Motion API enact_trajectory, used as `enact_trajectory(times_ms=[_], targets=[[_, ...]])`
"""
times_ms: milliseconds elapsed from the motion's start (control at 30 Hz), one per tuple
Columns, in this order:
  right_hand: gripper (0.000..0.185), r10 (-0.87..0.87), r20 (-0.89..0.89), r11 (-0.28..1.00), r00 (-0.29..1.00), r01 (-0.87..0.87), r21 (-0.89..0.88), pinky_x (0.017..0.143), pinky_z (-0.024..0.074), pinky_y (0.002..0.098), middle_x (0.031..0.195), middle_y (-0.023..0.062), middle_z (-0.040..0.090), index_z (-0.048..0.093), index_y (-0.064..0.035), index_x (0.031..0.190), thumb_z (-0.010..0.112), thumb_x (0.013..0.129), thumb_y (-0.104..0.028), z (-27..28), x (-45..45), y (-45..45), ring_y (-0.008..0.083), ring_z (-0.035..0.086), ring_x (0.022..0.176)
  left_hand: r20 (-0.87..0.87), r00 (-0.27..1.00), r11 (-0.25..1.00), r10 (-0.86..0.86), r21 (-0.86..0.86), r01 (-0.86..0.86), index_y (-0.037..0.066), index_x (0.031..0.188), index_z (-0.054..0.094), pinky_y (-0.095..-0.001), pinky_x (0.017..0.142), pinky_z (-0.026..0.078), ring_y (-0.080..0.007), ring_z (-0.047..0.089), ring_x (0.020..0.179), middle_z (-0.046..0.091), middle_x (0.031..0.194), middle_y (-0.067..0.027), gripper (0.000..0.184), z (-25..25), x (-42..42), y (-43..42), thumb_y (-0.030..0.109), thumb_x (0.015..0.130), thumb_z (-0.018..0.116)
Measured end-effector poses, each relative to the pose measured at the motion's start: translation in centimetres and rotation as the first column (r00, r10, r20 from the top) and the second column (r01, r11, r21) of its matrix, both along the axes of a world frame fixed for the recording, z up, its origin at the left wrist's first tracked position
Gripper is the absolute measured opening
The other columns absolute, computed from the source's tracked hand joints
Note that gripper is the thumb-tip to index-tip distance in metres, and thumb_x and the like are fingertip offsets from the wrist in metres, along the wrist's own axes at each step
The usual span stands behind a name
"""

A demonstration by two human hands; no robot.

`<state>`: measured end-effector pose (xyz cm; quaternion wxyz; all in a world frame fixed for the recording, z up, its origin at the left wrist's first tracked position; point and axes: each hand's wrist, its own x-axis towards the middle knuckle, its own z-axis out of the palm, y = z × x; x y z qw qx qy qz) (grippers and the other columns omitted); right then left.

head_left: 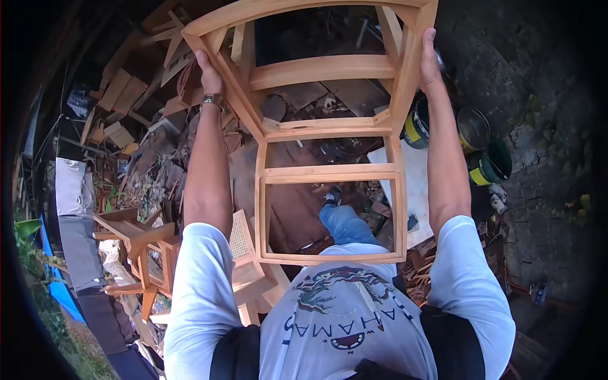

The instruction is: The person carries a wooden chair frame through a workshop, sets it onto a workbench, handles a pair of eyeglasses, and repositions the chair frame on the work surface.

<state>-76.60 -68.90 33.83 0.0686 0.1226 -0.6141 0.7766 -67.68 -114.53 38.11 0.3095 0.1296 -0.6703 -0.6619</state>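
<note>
An unfinished light-wood chair frame (323, 71) is lifted in front of my body, with an open seat and an open back panel. Its lower rectangle of rails (332, 258) sits close to my shirt. My left hand (210, 77) grips the side rail at upper left, thumb showing and the other fingers hidden behind the wood. On the opposite side rail, at upper right, my right hand (430, 63) is closed the same way, with its fingers mostly out of sight. Through the openings I see the ground and one of my legs.
More wooden chair frames (144, 237) stand at left, one chair with a woven cane panel (240, 235) beside my left side. Wood scraps (123, 92) are heaped at upper left. Dark buckets (491, 163) and a pale board (415, 183) are at right. Debris covers the ground.
</note>
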Motion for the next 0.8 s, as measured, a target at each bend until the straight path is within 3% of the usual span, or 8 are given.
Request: enact_trajectory(times_ms=[67, 167, 267, 367, 567, 600, 633, 800], targets=[[0.108, -0.032, 0.019, 0.999, 0.999, 0.031, 0.045, 0.112, 0.0304, 0.0353, 0.150, 0.0168, 0.038, 0.028, 0.0020, 0.150, 0.031, 0.085, -0.084, -1.0, -5.2, -1.1, 0.0248, 0.039, 0.136, 0.034, 0.995, 0.996, -0.090, 0.003, 0.090, 0.001, 0.099, 0.065, -0.0346, 0.071, 0.055, -0.0263, 0.068, 0.075, 0.069, 0.080, -0.0153, 0.094, -0.2, -4.9, -2.1, 0.087, 0.080, 0.034], [0.106, -0.090, 0.049, 0.992, 0.995, 0.085, 0.094, 0.112, 0.0305, 0.0350, 0.149, 0.0170, 0.038, 0.029, 0.0021, 0.150, 0.030, 0.086, -0.083, -1.0, -10.5, -3.5, 0.0246, 0.039, 0.136, 0.021, 0.991, 0.989, -0.134, 0.070, 0.133, 0.008, 0.115, 0.059, -0.0379, 0.075, 0.057, -0.0264, 0.068, 0.079, 0.068, 0.093, -0.0120, 0.082, -0.5, -10.3, -4.9, 0.081, 0.085, 0.037], [0.103, -0.047, 0.069, 0.996, 0.997, 0.042, 0.076, 0.111, 0.0309, 0.0342, 0.146, 0.0177, 0.041, 0.034, 0.0074, 0.145, 0.029, 0.090, -0.079, -0.3, -12.9, -5.3, 0.0232, 0.040, 0.134, 0.027, 0.980, 0.974, -0.199, 0.121, 0.194, 0.009, 0.113, 0.058, -0.0402, 0.072, 0.057, -0.0276, 0.068, 0.076, 0.068, 0.091, -0.0113, 0.081, -0.8, -14.3, -7.3, 0.082, 0.085, 0.036], [0.102, -0.025, 0.053, 0.999, 0.998, 0.022, 0.047, 0.111, 0.0306, 0.0345, 0.146, 0.0158, 0.041, 0.033, 0.0045, 0.146, 0.029, 0.089, -0.080, 0.5, -14.7, -7.2, 0.0229, 0.040, 0.133, 0.018, 0.980, 0.975, -0.200, 0.106, 0.197, 0.008, 0.111, 0.058, -0.0416, 0.071, 0.057, -0.0290, 0.067, 0.075, 0.068, 0.089, -0.0115, 0.082, -0.2, -16.6, -8.7, 0.083, 0.085, 0.035], [0.105, -0.041, 0.055, 0.998, 0.998, 0.044, -0.047, 0.104, 0.0394, 0.0357, 0.137, 0.0155, 0.050, 0.040, 0.0010, 0.144, 0.025, 0.086, -0.084, 1.1, -17.1, -9.7, 0.0231, 0.049, 0.125, 0.073, 0.974, 0.975, -0.212, 0.077, 0.207, 0.008, 0.106, 0.060, -0.0422, 0.070, 0.056, -0.0301, 0.067, 0.074, 0.067, 0.083, -0.0141, 0.088, 2.0, -20.4, -10.9, 0.088, 0.079, 0.034], [0.105, -0.090, 0.064, 0.995, 0.994, 0.092, -0.026, 0.105, 0.0394, 0.0362, 0.138, 0.0159, 0.050, 0.039, 0.0007, 0.145, 0.025, 0.085, -0.085, 1.0, -17.6, -9.9, 0.0233, 0.049, 0.126, 0.066, 0.970, 0.968, -0.235, 0.109, 0.227, 0.002, 0.107, 0.059, -0.0378, 0.069, 0.056, -0.0293, 0.067, 0.072, 0.068, 0.081, -0.0182, 0.092, 2.1, -21.1, -11.5, 0.087, 0.080, 0.036], [0.098, -0.034, 0.094, 0.998, 0.995, 0.039, -0.055, 0.112, 0.0296, 0.0353, 0.147, 0.0117, 0.039, 0.029, -0.0014, 0.150, 0.028, 0.090, -0.079, 0.6, -18.5, -9.5, 0.0227, 0.039, 0.133, 0.055, 0.972, 0.971, -0.230, 0.080, 0.226, 0.002, 0.108, 0.059, -0.0382, 0.071, 0.056, -0.0290, 0.067, 0.075, 0.068, 0.082, -0.0174, 0.092, 2.1, -22.1, -12.0, 0.086, 0.081, 0.035], [0.094, -0.091, 0.062, 0.995, 0.994, 0.093, -0.033, 0.112, 0.0304, 0.0361, 0.147, 0.0115, 0.039, 0.030, -0.0028, 0.150, 0.029, 0.091, -0.077, 0.0, -22.0, -9.5, 0.0239, 0.039, 0.133, 0.018, 0.956, 0.956, -0.293, 0.005, 0.293, 0.002, 0.117, 0.058, -0.0396, 0.082, 0.053, -0.0275, 0.066, 0.085, 0.069, 0.094, -0.0148, 0.091, 1.6, -26.5, -14.4, 0.084, 0.084, 0.033]])
